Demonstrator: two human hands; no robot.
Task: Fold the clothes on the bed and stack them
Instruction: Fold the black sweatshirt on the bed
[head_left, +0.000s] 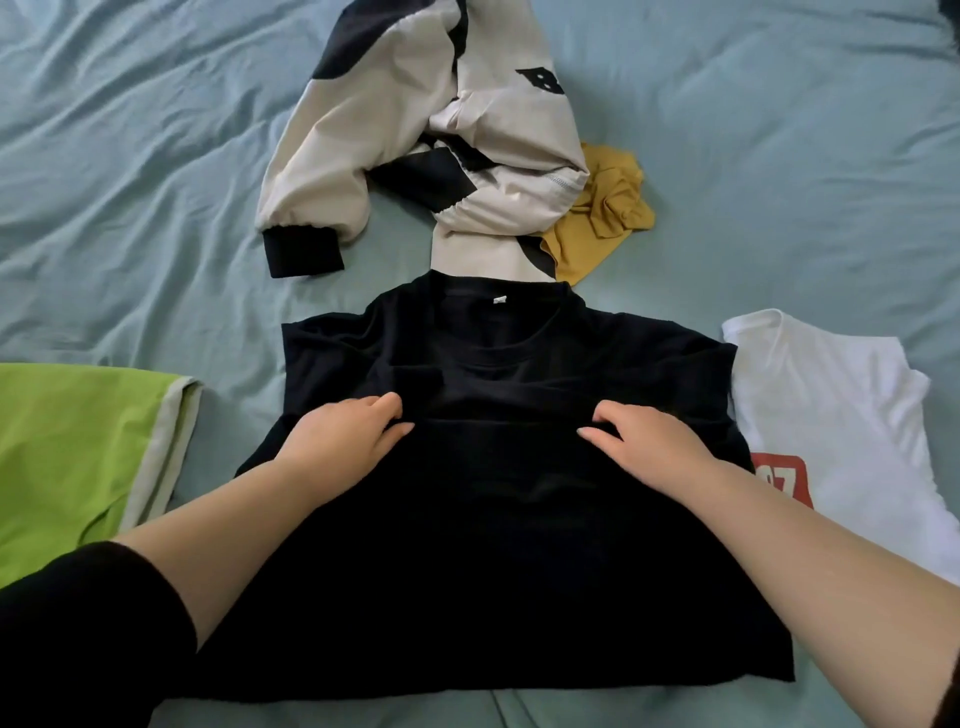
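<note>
Under both hands: black T-shirt (498, 364), flat on the blue bed sheet (130, 156), collar on the far side, sleeves tucked in. Left hand (348, 441) and right hand (649, 447) sit mid-chest, apart, thumbs facing each other. Each pinches a crosswise crease of the shirt between thumb and curled fingers. Outboard of left hand: green garment (67, 441), folded, near the shirt's edge. Outboard of right hand: white T-shirt (831, 405) with red print, just beside the black shirt. Beyond the fingertips: cream-and-black jacket (415, 130), crumpled, lower edge meeting the black collar. Mustard garment (602, 218) bunched against the jacket's right side.
</note>
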